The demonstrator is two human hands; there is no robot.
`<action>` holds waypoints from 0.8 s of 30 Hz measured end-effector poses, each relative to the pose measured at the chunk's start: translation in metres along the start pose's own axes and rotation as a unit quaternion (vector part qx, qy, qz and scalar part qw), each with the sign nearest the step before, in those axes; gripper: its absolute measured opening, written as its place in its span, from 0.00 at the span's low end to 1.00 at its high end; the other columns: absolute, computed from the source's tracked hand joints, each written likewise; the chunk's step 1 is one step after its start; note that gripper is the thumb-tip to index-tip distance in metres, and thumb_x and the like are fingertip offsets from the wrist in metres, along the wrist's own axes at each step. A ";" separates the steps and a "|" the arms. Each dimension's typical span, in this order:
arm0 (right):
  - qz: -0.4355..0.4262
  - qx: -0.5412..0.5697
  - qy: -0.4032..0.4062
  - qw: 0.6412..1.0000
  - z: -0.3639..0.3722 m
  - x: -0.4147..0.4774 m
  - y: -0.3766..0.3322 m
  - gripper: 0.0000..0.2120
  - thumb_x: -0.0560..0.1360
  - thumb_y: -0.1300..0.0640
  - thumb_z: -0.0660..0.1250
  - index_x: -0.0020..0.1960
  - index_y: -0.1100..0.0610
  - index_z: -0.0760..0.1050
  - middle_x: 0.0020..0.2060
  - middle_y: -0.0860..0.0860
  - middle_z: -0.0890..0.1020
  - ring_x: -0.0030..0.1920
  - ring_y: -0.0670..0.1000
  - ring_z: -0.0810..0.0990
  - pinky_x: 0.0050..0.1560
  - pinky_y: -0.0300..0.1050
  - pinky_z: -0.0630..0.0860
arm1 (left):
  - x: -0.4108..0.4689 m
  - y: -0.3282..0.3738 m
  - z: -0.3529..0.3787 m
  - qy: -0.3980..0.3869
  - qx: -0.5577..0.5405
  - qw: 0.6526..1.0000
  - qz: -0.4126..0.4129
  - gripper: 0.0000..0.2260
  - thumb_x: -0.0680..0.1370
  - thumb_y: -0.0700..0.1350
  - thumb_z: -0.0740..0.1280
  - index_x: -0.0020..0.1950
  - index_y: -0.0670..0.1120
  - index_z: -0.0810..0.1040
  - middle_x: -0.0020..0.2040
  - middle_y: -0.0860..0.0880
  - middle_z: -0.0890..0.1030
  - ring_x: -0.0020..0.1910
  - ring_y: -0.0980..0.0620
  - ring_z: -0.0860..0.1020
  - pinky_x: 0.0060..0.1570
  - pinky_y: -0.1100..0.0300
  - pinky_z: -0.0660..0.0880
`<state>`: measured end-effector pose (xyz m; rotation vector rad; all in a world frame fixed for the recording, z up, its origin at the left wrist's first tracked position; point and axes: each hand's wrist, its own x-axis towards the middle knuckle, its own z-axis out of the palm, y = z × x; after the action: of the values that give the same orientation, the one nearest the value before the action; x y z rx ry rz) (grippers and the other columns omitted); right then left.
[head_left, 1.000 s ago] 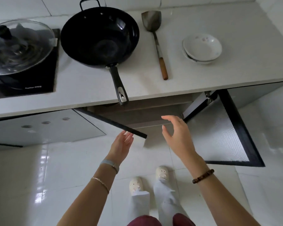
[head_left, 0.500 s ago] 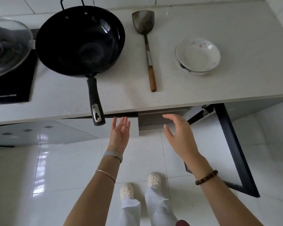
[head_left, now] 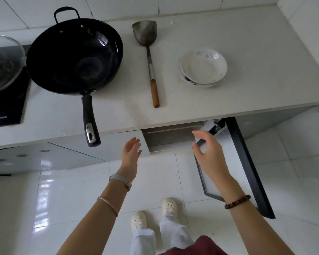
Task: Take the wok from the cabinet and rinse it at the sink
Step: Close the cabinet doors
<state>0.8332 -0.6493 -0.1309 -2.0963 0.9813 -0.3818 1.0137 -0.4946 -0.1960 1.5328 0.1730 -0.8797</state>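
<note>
Since wok (head_left: 74,56) is set on counter (head_left: 228,100), step: cabinet closing judged in hand; rinse not begun.
wok: handle (head_left: 89,122) overhung past edge, easily grabbed.
left hand (head_left: 131,153): fingers straight, nothing held, by nearly closed left door (head_left: 114,146); contact unclear.
right hand (head_left: 208,153): spread wide, empty, held at swung-out right door (head_left: 247,162), likely to push it.
sink: not seen.

Worn: grey watch (head_left: 120,181), gold bangle (head_left: 108,206), brown bead bracelet (head_left: 237,201), white shoes (head_left: 138,219).
</note>
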 end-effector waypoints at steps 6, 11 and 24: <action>0.126 0.005 0.045 0.991 -0.050 -0.039 0.053 0.14 0.78 0.60 0.64 0.63 0.55 0.73 0.58 0.48 0.78 0.58 0.46 0.76 0.54 0.32 0.68 | -0.044 0.010 0.045 -0.085 0.235 0.959 0.135 0.13 0.81 0.42 0.62 0.65 0.49 0.74 0.61 0.52 0.77 0.61 0.54 0.75 0.57 0.67 0.70; 0.236 -0.003 0.077 0.969 -0.095 -0.078 0.095 0.16 0.79 0.60 0.61 0.66 0.59 0.72 0.60 0.54 0.78 0.59 0.52 0.77 0.56 0.38 0.72 | -0.063 0.020 0.078 -0.119 0.340 0.897 0.258 0.15 0.80 0.42 0.64 0.67 0.48 0.73 0.63 0.51 0.76 0.62 0.54 0.75 0.64 0.59 0.69; 0.394 -0.093 0.010 0.914 -0.113 -0.112 0.158 0.11 0.74 0.65 0.54 0.34 0.57 0.62 0.29 0.49 0.64 0.32 0.50 0.65 0.29 0.38 0.59 | -0.102 0.010 0.142 -0.189 0.477 0.753 0.412 0.16 0.79 0.43 0.64 0.67 0.46 0.72 0.61 0.50 0.75 0.55 0.50 0.75 0.58 0.53 0.75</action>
<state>0.6156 -0.6876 -0.1698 -1.6598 1.8159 0.1115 0.8888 -0.5859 -0.1127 1.9997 -1.3644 -0.5016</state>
